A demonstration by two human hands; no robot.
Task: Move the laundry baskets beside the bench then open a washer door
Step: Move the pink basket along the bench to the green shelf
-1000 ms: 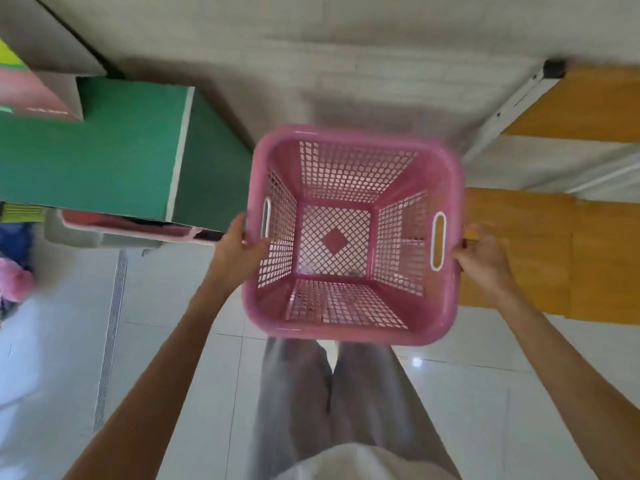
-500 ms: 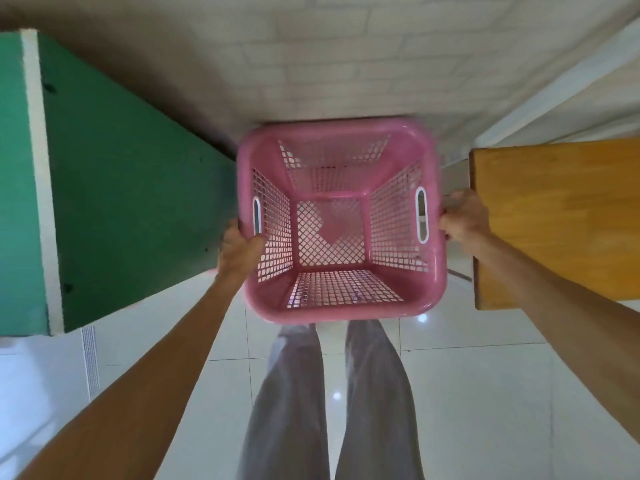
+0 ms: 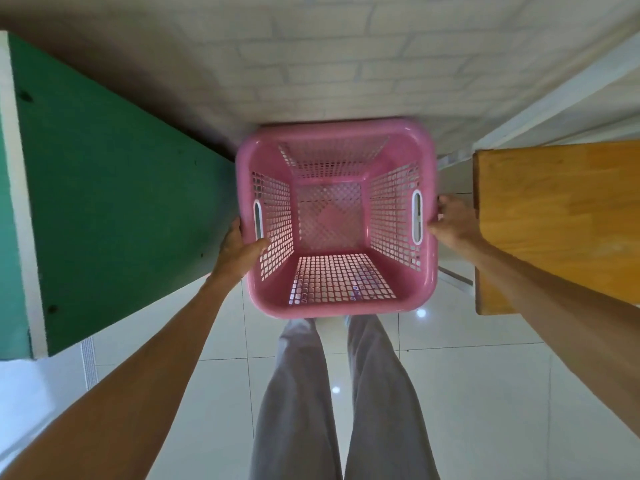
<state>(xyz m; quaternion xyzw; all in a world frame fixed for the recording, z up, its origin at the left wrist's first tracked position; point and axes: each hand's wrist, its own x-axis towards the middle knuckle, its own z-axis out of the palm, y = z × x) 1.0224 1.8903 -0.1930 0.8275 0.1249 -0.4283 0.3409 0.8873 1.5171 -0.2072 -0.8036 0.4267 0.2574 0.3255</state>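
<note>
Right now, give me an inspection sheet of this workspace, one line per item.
Surface: glossy white tiled floor, bare where visible.
Job's things: one empty pink laundry basket, held between the green cabinet and the wooden bench, its far rim close to the wall; whether it touches the floor cannot be told. No washer in view.
Clutter: nothing seen.
Grippers: left hand grips the basket's left rim; right hand grips its right rim.
Cables: nothing seen.
Surroundings: pale brick-pattern wall ahead, floor drain strip at lower left, the person's grey trousers below the basket.
</note>
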